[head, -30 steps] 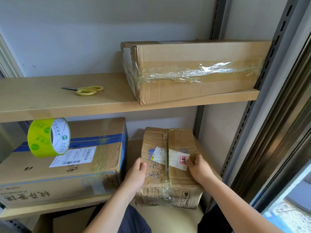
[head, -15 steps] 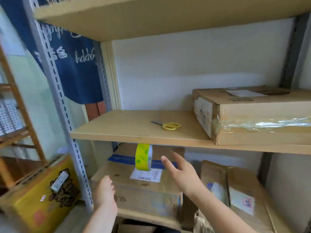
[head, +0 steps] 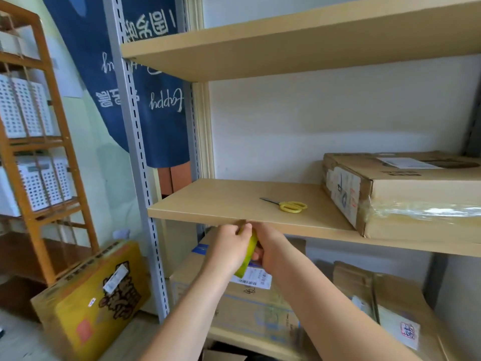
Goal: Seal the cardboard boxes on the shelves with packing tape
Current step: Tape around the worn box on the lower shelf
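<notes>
A: Two hands are seen closed round one roll. The tape roll (head: pixel 249 252), yellow-green, is gripped edge-on between the left hand (head: pixel 229 246) and the right hand (head: pixel 270 246), with fingers curled on both sides of it.

B: Position of the roll?

A: It is held just under the front edge of the middle shelf (head: pixel 208 204), above the large box (head: pixel 247 303) with the blue stripe on the lower shelf. Contact between roll and shelf edge cannot be told.

B: Items on the middle shelf?

A: Yellow-handled scissors (head: pixel 289 205) are laid flat, blades pointing left, well apart from the hands. A taped box (head: pixel 406 194) is set at the right end, clear film wrapped along its front face.

B: Lower shelf, right side?

A: A smaller box (head: pixel 385 306) with a white label and a red stamp is noted beside the large one.

B: Surroundings?

A: A yellow printed carton (head: pixel 99 298) is leaned on the floor at the left. A wooden rack (head: pixel 46 142) holding white baskets is recorded behind it, and a blue banner (head: pixel 156 100) is hung behind the shelf upright.
</notes>
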`<state>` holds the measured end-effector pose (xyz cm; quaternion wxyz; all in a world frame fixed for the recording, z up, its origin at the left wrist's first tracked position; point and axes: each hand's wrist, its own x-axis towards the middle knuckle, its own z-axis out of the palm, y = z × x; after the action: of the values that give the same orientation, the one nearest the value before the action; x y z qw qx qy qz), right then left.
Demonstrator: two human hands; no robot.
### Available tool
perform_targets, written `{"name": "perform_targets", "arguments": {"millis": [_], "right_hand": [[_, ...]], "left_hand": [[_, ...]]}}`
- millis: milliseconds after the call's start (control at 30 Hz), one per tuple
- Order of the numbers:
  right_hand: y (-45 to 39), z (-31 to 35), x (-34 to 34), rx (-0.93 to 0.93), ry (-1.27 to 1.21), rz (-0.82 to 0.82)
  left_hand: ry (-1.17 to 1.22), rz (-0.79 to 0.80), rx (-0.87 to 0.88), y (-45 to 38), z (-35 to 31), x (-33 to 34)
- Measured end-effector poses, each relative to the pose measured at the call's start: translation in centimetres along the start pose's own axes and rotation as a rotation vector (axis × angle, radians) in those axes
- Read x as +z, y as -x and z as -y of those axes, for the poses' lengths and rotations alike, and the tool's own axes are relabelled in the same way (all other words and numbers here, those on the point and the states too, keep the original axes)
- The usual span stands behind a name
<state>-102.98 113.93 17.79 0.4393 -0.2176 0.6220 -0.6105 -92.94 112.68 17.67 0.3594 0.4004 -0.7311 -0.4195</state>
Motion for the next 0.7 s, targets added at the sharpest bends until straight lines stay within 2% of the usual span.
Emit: {"name": "perform_targets", "arguments": {"millis": [100, 167, 267, 367, 433, 533, 633, 700], "right_hand": [[1.5, 1.7, 0.2, -0.13, 0.217, -0.037], [3.4, 2.6, -0.5, -0.257, 0.236, -0.058], [6.8, 0.9, -4.4, -0.443, 0.255, -0.08], [7.4, -4.5, -11.3, -0.369, 0.298, -0.063], [7.3, -8.8, -16.4, -0.264, 0.344, -0.115], [7.5, -13.5, -22.6, -0.252, 0.437, -0.23], [6.9, -14.5, -30.0, -0.261, 0.221, -0.511], [5.9, -14.3, -34.9, -0.269, 0.174, -0.626]], "left_hand": [[-0.02, -0.036, 0.083, 1.7, -3.4, -1.5], [0.011, -0.046, 0.157, 3.7, -5.4, -2.4], [0.206, 0.148, 0.144, 7.4, -5.6, -1.7], [0.261, 0.442, 0.043, 9.7, -2.0, 3.3], [0.214, 0.594, 0.025, 10.0, 0.8, 7.5], [0.104, 0.794, 0.056, 9.5, 3.7, 13.0], [-0.096, 0.791, 0.11, 8.1, 5.4, 15.5], [-0.104, 0.72, 0.086, 7.2, 6.2, 15.5]]}}
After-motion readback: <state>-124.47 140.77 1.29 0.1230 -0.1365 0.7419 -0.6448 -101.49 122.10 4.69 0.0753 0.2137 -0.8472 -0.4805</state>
